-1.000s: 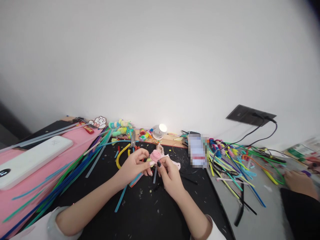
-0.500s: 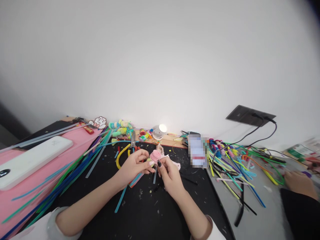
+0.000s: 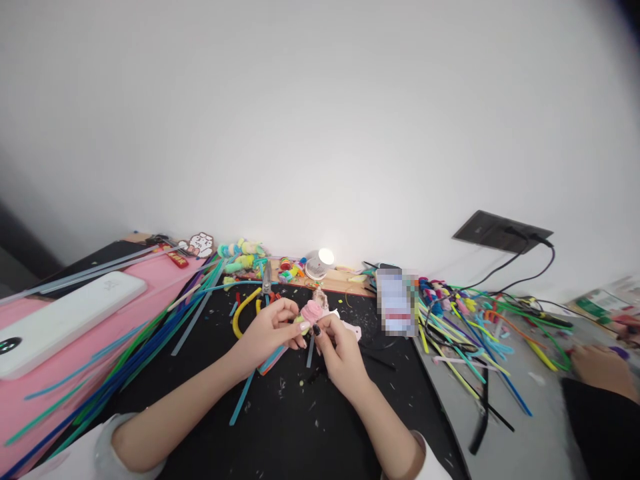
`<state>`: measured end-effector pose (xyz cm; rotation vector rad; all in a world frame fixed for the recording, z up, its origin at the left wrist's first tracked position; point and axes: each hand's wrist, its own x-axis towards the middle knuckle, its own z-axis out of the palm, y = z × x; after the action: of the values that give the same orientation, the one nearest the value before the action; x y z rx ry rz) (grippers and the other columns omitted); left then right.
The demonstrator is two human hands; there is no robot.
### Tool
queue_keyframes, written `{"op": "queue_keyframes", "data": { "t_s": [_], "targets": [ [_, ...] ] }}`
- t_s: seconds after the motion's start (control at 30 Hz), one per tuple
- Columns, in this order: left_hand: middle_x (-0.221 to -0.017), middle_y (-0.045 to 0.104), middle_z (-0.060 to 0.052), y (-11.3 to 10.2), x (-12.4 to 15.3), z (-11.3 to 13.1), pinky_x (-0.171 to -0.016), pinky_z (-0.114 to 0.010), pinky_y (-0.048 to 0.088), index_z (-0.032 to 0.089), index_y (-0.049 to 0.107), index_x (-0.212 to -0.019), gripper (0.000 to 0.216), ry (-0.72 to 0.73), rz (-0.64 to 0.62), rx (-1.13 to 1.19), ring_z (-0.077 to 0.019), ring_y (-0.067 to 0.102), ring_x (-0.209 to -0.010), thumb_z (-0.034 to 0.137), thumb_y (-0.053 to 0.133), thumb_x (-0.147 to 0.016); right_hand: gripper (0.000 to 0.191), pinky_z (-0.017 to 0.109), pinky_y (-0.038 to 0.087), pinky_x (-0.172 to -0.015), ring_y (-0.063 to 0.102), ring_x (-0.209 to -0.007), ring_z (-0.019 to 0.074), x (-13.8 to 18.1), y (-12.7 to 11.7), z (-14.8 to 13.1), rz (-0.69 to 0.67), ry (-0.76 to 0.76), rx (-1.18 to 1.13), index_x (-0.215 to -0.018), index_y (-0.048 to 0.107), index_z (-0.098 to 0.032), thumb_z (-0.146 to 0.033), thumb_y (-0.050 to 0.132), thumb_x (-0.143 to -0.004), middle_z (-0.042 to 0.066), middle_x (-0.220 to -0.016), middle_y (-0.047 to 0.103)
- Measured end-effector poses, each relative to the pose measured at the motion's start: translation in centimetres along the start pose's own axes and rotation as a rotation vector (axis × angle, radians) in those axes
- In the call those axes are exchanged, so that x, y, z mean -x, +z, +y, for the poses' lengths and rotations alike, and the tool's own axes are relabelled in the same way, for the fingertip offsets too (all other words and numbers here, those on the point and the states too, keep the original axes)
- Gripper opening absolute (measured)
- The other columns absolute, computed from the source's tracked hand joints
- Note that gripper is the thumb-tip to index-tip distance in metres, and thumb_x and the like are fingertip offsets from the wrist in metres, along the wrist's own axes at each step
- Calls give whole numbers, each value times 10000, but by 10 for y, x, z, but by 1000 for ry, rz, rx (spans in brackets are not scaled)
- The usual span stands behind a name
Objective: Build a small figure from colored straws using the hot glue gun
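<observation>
I'm pinching the pink rolled piece [image 3: 311,311] with the fingertips of both hands, above the black mat [image 3: 280,427]. It's sitting at two o'clock from my left hand [image 3: 265,335] and eleven o'clock from my right hand [image 3: 343,352], equally near both.

Black table [image 3: 300,433] strewn with coloured strips [image 3: 150,347], yellow-handled pliers [image 3: 241,313]

Front: worktop [image 3: 305,427] between the forearms is bare, only small scraps; free to pass.
Middle: left hand [image 3: 267,333] and right hand [image 3: 343,353] meet on a flower [image 3: 311,311]; no gap there.
Left: long tubes [image 3: 150,347] lie slanted, near the left hand.
Behind: pliers [image 3: 249,305] just behind the hands.
Right: phone [image 3: 397,301] stands near; farther, a tangle [image 3: 465,327] and another person's hand [image 3: 600,367].
</observation>
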<state>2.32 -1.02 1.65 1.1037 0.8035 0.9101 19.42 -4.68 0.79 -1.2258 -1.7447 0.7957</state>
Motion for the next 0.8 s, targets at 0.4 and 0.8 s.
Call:
{"op": "queue_keyframes", "data": {
  "t_s": [0.4, 0.8],
  "targets": [
    [-661, 627, 51, -2, -3, -5, -524, -215, 495, 191, 480, -814, 336, 42, 0, -9, -105, 639, -528, 348, 764, -727, 167, 242, 318, -523, 405, -528, 134, 0, 0, -1, -12, -8, 21, -790, 452, -226, -283, 430, -945, -53, -601, 439],
    [-618, 607, 75, -4, -4, -9, -516, -222, 513, 200, 455, -802, 327, 89, 3, -18, -102, 626, -495, 286, 759, -719, 165, 240, 314, -526, 407, -522, 132, 0, 0, 0, -14, -8, 23, -784, 452, -225, -273, 429, -939, -57, -593, 431]
  ]
}}
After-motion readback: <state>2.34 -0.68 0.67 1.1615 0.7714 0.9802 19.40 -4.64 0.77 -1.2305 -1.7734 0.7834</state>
